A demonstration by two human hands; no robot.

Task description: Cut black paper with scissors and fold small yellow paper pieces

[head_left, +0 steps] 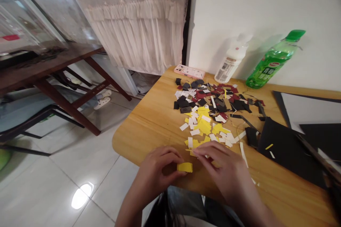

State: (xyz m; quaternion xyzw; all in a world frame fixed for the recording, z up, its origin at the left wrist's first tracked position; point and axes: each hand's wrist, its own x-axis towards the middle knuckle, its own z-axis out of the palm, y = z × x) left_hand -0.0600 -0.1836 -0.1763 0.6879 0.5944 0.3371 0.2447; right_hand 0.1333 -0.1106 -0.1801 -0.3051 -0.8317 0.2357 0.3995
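Note:
Near the front edge of the wooden table [149, 113], my left hand [162, 170] pinches a small yellow paper piece [184, 167] between thumb and fingers. To its right, my right hand [223, 170] has thumb and fingertips pressed together beside the nearest yellow scraps; what they hold, if anything, is too small to make out. Beyond both hands lies a loose pile of yellow paper scraps [204, 126] mixed with white ones [195, 132]. Black paper pieces [183, 101] and dark red scraps [222, 88] spread behind them.
A pink phone [189, 72], a white bottle [231, 62] and a green bottle [274, 62] are by the wall. Black sheets [282, 145] and scissors [319, 159] lie at the right. Another table [53, 65] and a person's shoe [102, 103] are at the left.

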